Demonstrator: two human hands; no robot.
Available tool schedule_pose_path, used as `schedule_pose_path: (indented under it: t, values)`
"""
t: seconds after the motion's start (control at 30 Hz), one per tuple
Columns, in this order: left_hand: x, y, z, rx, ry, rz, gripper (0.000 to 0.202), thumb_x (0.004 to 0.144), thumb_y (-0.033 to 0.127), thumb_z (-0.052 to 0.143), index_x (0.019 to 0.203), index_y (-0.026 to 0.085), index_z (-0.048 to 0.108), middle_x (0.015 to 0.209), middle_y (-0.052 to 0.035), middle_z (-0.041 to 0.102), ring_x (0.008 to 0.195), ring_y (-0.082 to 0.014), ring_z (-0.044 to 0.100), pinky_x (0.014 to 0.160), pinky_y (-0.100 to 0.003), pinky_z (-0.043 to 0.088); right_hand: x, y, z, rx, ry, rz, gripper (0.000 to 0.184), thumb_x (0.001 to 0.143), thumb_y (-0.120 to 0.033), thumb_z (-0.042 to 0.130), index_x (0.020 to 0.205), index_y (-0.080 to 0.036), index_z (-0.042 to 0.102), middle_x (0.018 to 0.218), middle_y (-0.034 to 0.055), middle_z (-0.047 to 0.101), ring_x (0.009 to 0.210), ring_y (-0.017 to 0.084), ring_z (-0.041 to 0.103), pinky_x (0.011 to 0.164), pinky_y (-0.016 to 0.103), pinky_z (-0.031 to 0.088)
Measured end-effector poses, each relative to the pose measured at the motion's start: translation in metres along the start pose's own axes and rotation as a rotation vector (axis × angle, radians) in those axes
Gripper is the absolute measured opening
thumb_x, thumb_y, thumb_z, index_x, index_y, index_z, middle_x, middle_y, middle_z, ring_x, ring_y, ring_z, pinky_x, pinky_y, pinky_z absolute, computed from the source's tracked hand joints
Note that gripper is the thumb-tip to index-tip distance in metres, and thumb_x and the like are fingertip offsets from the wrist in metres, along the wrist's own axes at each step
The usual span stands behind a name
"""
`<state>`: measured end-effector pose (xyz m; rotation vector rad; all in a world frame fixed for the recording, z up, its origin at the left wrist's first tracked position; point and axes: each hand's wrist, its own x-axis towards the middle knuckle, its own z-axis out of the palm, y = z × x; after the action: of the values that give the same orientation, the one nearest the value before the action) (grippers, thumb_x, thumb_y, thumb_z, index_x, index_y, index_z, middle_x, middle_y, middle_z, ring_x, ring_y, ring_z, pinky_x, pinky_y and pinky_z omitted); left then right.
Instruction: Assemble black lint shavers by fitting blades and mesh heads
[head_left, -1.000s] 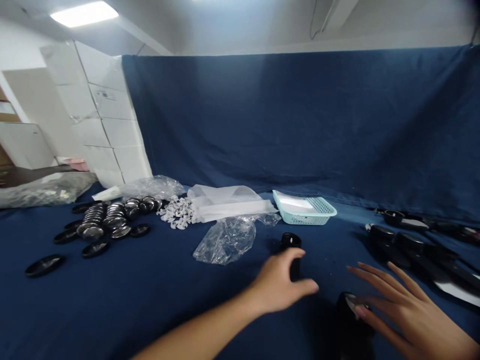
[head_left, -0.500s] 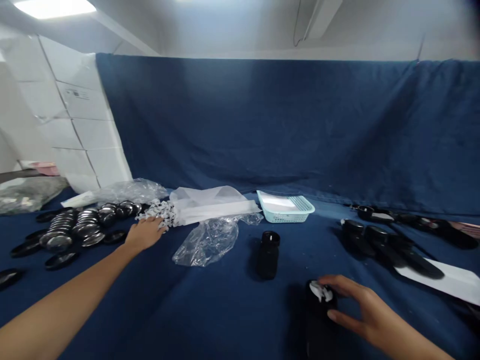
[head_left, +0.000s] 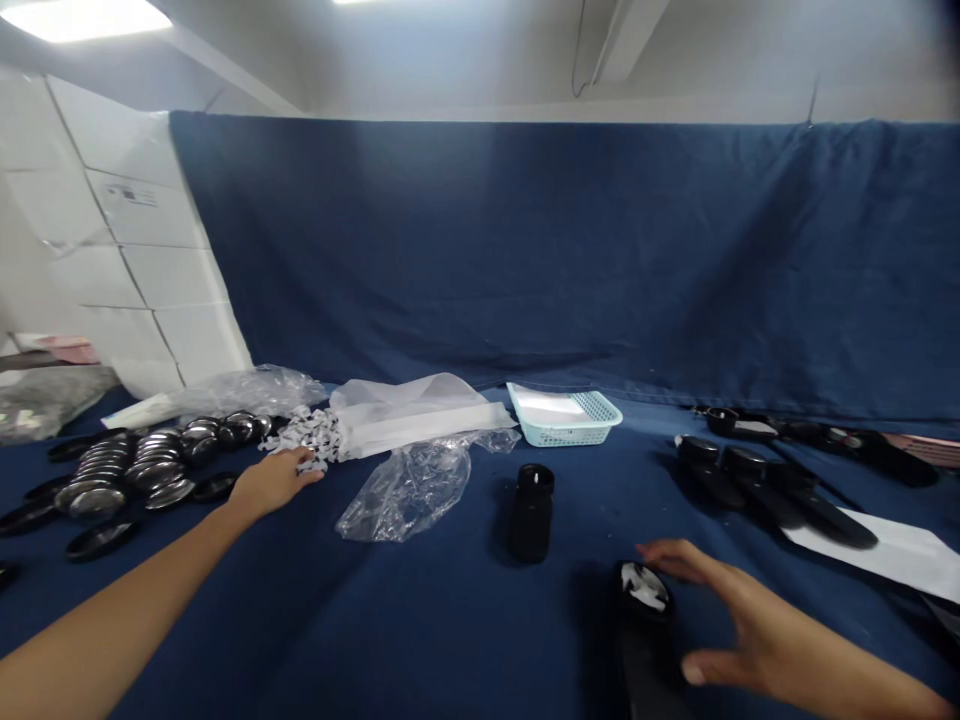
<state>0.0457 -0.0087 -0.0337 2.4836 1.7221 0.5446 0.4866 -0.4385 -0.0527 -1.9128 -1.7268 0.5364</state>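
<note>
My left hand (head_left: 271,481) reaches far out to the left, its fingertips at the near edge of a heap of small white pieces (head_left: 307,436) on the blue cloth. Whether the fingers pinch a piece cannot be made out. My right hand (head_left: 739,625) hovers low at the right, fingers spread around a black jar (head_left: 649,640) with a white piece in its open mouth; the hand holds nothing. A second black jar (head_left: 532,512) stands upright between the two hands.
Round black and silvery lids (head_left: 135,465) lie in a pile at the left. A crumpled clear bag (head_left: 409,485), a stack of white bags (head_left: 416,410) and a pale blue basket (head_left: 564,413) sit in the middle. More black jars (head_left: 757,480) lie at the right beside white paper (head_left: 892,550).
My left hand left the standing jar and swung left to the white pieces. My right hand closed over the near jar's mouth, then spread apart and dropped back.
</note>
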Motion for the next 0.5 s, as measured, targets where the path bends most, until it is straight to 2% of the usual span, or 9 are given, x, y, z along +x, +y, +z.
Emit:
schedule_pose_path:
  t: [0.07,0.13,0.23,0.4,0.5]
  values:
    - [0.001,-0.003,0.001,0.037,-0.064,0.035,0.029,0.092,0.032,0.059,0.115,0.014,0.059,0.115,-0.0068,0.062,0.099,-0.0238,0.063,0.084,-0.043,0.053,0.003,0.007,-0.007,-0.015,-0.002,-0.013,0.087,0.074,-0.042,0.076,0.146,-0.029,0.029,0.149,0.009,0.041,0.134,0.03,0.041,0.111,0.04,0.039]
    - [0.0,-0.005,0.0,0.077,-0.109,0.057,0.029,0.092,0.032,0.059,0.115,0.015,0.059,0.117,-0.0068,0.061,0.101,-0.0247,0.062,0.085,-0.043,0.053,0.011,0.01,-0.016,-0.033,0.048,-0.051,0.083,0.081,-0.045,0.069,0.148,-0.028,0.023,0.152,0.0097,0.036,0.136,0.03,0.039,0.111,0.042,0.037]
    - [-0.001,-0.005,-0.005,0.108,-0.136,0.058,0.03,0.092,0.032,0.059,0.117,0.015,0.058,0.118,-0.0078,0.061,0.101,-0.0239,0.062,0.085,-0.044,0.053,0.03,0.004,-0.029,-0.045,0.096,-0.096,0.07,0.088,-0.045,0.058,0.147,-0.027,0.024,0.151,0.0111,0.037,0.135,0.03,0.04,0.11,0.046,0.037]
    - [-0.003,-0.002,-0.021,0.12,-0.176,0.046,0.03,0.093,0.034,0.057,0.115,0.015,0.058,0.114,-0.0072,0.062,0.097,-0.0227,0.063,0.083,-0.042,0.053,0.064,-0.021,-0.045,-0.096,0.041,-0.12,0.061,0.09,-0.048,0.055,0.144,-0.03,0.032,0.149,0.009,0.038,0.136,0.031,0.037,0.114,0.049,0.031]
    - [-0.001,-0.001,-0.029,0.094,-0.189,0.069,0.031,0.092,0.034,0.058,0.116,0.015,0.057,0.114,-0.0074,0.062,0.1,-0.0237,0.062,0.086,-0.044,0.051,0.08,-0.025,-0.048,-0.111,0.026,-0.117,0.053,0.091,-0.05,0.053,0.139,-0.031,0.042,0.15,0.0083,0.036,0.137,0.031,0.035,0.115,0.05,0.028]
